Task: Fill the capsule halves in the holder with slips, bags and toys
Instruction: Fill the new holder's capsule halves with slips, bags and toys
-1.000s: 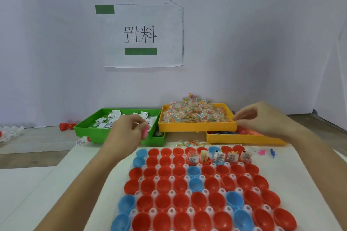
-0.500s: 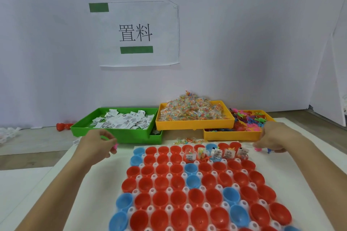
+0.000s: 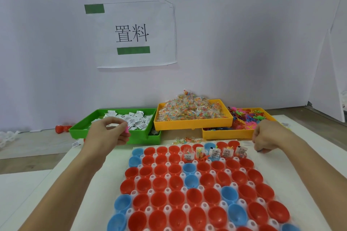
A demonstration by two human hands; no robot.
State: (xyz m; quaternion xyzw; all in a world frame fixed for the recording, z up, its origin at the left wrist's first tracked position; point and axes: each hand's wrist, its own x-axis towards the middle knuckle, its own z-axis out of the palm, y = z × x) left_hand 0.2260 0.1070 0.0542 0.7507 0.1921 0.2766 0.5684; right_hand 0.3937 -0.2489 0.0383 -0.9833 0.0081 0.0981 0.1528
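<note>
While your left hand (image 3: 107,135) pinched a pink toy (image 3: 127,129) and your right hand's (image 3: 267,138) curled fingers hid any catch, the holder (image 3: 187,189) before you had only five far-row capsule halves (image 3: 215,153) filled.

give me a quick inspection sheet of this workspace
surface: white sheet over a grey table.
job's things: white plastic holder of red and blue capsule halves; five far-row halves filled. green tray of paper slips, yellow tray of bead bags, yellow tray of plastic toys.
clutter: stray bags before the holder; red pieces far left.
grippers: left hand in a pinching grip on a pink piece; right hand curled at the sheet, contents hidden.
cables: nothing seen.
surroundings: white wall, printed paper sign.
</note>
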